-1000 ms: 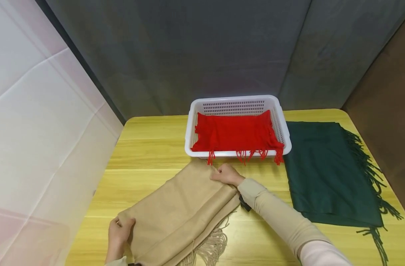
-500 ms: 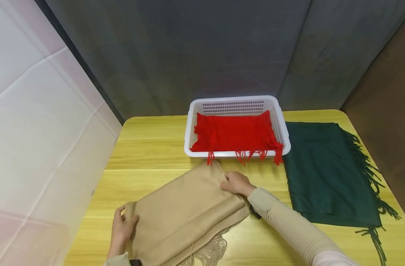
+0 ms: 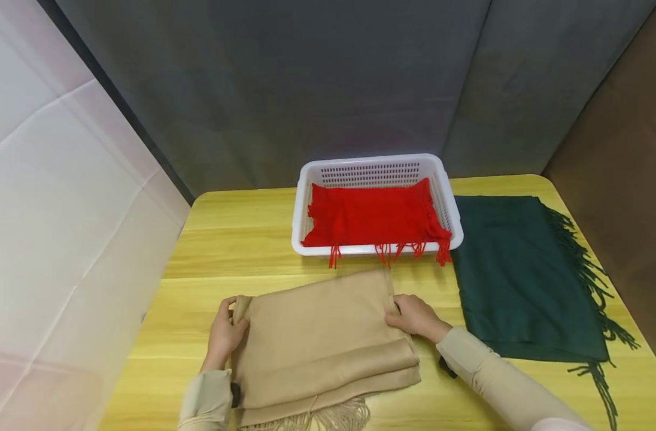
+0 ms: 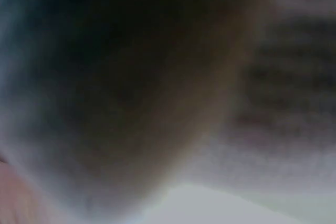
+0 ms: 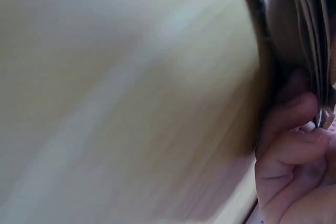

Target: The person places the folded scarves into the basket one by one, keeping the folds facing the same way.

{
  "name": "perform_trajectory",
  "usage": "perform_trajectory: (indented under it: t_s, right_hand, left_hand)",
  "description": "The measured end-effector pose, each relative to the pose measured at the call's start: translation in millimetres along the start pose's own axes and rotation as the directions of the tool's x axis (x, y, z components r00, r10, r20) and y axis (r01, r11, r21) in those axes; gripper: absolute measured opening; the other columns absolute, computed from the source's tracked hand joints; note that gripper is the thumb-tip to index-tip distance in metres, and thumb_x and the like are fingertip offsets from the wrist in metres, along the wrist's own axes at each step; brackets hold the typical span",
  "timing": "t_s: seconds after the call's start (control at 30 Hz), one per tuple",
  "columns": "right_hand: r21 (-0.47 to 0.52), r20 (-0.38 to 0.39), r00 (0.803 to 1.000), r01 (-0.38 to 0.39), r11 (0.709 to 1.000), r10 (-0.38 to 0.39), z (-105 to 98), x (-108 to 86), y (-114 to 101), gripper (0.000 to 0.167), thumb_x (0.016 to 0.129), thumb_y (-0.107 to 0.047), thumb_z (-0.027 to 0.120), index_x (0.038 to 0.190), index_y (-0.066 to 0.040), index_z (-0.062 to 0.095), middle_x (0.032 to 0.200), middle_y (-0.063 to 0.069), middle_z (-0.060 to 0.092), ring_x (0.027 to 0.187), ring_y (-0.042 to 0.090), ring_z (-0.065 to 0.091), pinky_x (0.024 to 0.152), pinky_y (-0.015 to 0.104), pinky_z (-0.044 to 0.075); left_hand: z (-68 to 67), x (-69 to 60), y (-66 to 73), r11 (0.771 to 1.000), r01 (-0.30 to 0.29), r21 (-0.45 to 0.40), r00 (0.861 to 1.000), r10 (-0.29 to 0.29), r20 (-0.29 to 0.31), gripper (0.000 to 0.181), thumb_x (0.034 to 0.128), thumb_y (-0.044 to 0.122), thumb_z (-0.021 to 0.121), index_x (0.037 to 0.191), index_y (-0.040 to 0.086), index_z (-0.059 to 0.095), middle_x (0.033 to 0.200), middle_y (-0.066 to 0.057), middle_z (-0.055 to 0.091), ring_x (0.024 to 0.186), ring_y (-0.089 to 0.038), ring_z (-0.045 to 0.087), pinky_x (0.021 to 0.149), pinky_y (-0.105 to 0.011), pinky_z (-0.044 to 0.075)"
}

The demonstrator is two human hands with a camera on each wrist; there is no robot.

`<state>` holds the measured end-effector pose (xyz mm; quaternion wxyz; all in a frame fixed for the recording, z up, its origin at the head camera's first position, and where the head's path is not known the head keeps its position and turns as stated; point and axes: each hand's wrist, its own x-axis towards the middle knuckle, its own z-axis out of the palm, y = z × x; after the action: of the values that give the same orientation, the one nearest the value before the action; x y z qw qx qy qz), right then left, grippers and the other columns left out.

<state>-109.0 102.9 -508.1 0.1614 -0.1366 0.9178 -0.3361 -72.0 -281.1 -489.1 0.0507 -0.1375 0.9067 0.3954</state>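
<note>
A folded beige scarf [image 3: 317,326] lies on the table in front of the basket, its fringe [image 3: 341,416] pointing toward me. At its left edge my left hand [image 3: 224,335] pinches the cloth, thumb on top. My right hand [image 3: 416,316] grips the opposite edge. In the right wrist view, curled fingers [image 5: 294,150] of that hand hold the stacked layers of the scarf [image 5: 294,24]. The left wrist view is too dark and blurred to make out the grip.
Behind the scarf stands a white plastic basket [image 3: 297,224] with a folded red scarf [image 3: 376,215] in it, fringe hanging over the front rim. A dark green fringed scarf [image 3: 527,281] lies at the right on the wooden table [image 3: 225,245]. Grey panels [image 3: 306,90] rise behind.
The beige scarf has turned clockwise and shifted right, so its far edge now runs nearly level. Both hands moved right with it; the left also went farther from me, the right closer.
</note>
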Motion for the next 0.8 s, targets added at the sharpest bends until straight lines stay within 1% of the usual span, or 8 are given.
perform_trajectory:
  t_s: [0.1, 0.33, 0.4, 0.6, 0.8]
  right_hand:
    - [0.024, -0.009, 1.0, -0.009, 1.0, 0.009, -0.4, -6.5, 5.3, 0.016, 0.076, -0.017, 0.062, 0.067, -0.012, 0.051, 0.055, -0.003, 0.041, 0.049, 0.01, 0.039, 0.048, 0.024, 0.034]
    - [0.03, -0.022, 0.999, -0.029, 0.999, 0.029, -6.2, -20.5, 12.2, 0.021, 0.075, -0.015, 0.062, 0.062, -0.01, 0.046, 0.053, -0.004, 0.035, 0.048, 0.01, 0.035, 0.046, 0.023, 0.03]
    - [0.033, -0.024, 0.999, -0.032, 0.999, 0.032, -8.6, -24.6, 15.2, 0.022, 0.076, -0.014, 0.062, 0.062, -0.01, 0.045, 0.053, -0.004, 0.035, 0.048, 0.01, 0.035, 0.047, 0.024, 0.03]
    - [0.009, -0.066, 0.997, -0.031, 0.999, 0.032, -15.8, -33.9, 29.3, 0.025, 0.077, -0.014, 0.063, 0.061, -0.01, 0.044, 0.052, -0.003, 0.036, 0.047, 0.01, 0.036, 0.047, 0.024, 0.031]
    - [-0.036, -0.105, 0.994, -0.036, 0.999, 0.032, -24.8, -40.8, 41.7, 0.024, 0.077, -0.015, 0.063, 0.061, -0.01, 0.045, 0.052, -0.002, 0.038, 0.047, 0.011, 0.037, 0.046, 0.025, 0.032]
  left_hand:
    - [6.3, 10.5, 4.9, 0.999, -0.032, 0.022, 0.999, 0.032, -0.001, 0.049, 0.0841, 0.002, 0.052, 0.129, 0.003, 0.031, 0.111, -0.031, 0.046, 0.091, -0.04, 0.052, 0.069, -0.047, 0.046]
    - [21.2, 28.9, 15.0, 0.995, -0.092, 0.048, 0.996, 0.093, -0.011, 0.048, 0.0816, 0.002, 0.053, 0.126, 0.003, 0.035, 0.106, -0.03, 0.05, 0.083, -0.036, 0.055, 0.063, -0.042, 0.046]
    - [25.8, 32.8, 19.0, 0.993, -0.109, 0.053, 0.994, 0.11, -0.011, 0.048, 0.0812, 0.001, 0.054, 0.125, 0.003, 0.036, 0.105, -0.029, 0.051, 0.082, -0.035, 0.054, 0.063, -0.042, 0.046]
    - [39.3, 42.5, 34.4, 0.988, -0.152, 0.041, 0.988, 0.151, 0.014, 0.047, 0.0818, 0.001, 0.055, 0.125, 0.002, 0.036, 0.105, -0.028, 0.051, 0.084, -0.036, 0.055, 0.066, -0.044, 0.046]
    - [51.1, 47.4, 45.4, 0.98, -0.198, 0.034, 0.98, 0.198, 0.014, 0.046, 0.0803, 0.003, 0.057, 0.123, 0.003, 0.04, 0.101, -0.026, 0.054, 0.082, -0.035, 0.055, 0.066, -0.043, 0.046]
